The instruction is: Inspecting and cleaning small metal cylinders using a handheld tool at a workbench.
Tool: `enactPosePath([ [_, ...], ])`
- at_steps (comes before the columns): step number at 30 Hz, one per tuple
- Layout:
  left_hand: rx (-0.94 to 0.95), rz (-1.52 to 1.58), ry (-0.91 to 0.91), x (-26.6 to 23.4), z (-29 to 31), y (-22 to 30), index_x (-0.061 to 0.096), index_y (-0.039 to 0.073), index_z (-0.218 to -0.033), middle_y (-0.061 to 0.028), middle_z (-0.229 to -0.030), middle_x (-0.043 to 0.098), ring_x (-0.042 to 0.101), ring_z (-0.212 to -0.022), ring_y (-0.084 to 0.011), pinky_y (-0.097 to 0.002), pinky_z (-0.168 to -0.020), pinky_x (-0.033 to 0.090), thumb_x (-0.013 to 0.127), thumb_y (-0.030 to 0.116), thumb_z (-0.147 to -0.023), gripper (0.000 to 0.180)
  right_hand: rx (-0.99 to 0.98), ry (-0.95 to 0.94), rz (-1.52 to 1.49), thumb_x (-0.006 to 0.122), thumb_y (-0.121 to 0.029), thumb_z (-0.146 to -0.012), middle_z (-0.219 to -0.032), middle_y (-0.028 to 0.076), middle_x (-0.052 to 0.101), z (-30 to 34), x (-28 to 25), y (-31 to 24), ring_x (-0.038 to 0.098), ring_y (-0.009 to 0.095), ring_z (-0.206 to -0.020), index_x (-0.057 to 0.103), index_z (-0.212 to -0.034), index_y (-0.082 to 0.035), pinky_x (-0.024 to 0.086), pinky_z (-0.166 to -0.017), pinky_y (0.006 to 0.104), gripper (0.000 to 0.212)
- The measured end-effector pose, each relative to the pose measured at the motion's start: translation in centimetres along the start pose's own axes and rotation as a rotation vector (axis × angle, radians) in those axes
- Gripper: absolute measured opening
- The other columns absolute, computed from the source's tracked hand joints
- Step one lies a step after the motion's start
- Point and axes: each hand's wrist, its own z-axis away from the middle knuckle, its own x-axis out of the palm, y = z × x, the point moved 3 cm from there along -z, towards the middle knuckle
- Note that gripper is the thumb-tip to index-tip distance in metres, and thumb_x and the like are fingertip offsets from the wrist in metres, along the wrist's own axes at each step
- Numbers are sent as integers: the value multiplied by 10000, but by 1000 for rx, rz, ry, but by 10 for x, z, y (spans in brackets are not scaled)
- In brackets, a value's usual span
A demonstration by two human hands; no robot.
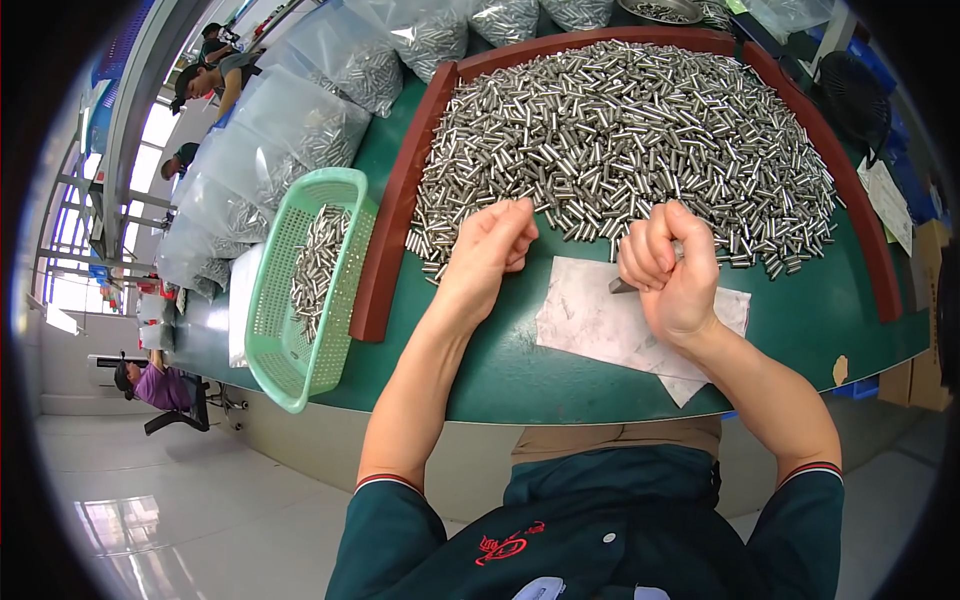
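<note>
A big heap of short shiny metal pins (620, 140) covers the green table in front of me. My left hand (486, 252) is closed at the heap's near left edge, thumb against curled fingers; whatever it may hold is hidden. My right hand (672, 270) is curled into a fist over a smudged white paper sheet (580, 310). A small dark grey piece (622, 286) shows beside its fingers; I cannot tell whether it is gripped or lies on the paper. At the left stands a light green plastic basket (275, 345) with a smaller lot of pins inside.
A dark red wooden frame (392, 240) borders the heap on its left, far and right sides. Clear bags of pins (310, 115) line the table's far left. A black fan (853, 95) stands at the far right. Several people (170, 388) sit farther off to the left.
</note>
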Motion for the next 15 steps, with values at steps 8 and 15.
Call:
enactPosePath([
  [8,499,-970,139,26,-4,-6,590,39,-797,4,-474,336,320,-422,-78,-248,-406,290,686,97,-675,167,12,-1,6,340,-227,-871,-416,-8,260,0,1,1,204,82,-381,292,-497,-96,191,-376,238,399],
  [15,253,-306,110,15,-8,-2,509,21,-769,55,-540,439,374,-493,-32,-195,-455,293,590,119,-790,129,-20,6,29,336,-220,-867,-417,-6,265,0,-3,-2,204,81,-382,289,-494,-95,190,-378,236,396],
])
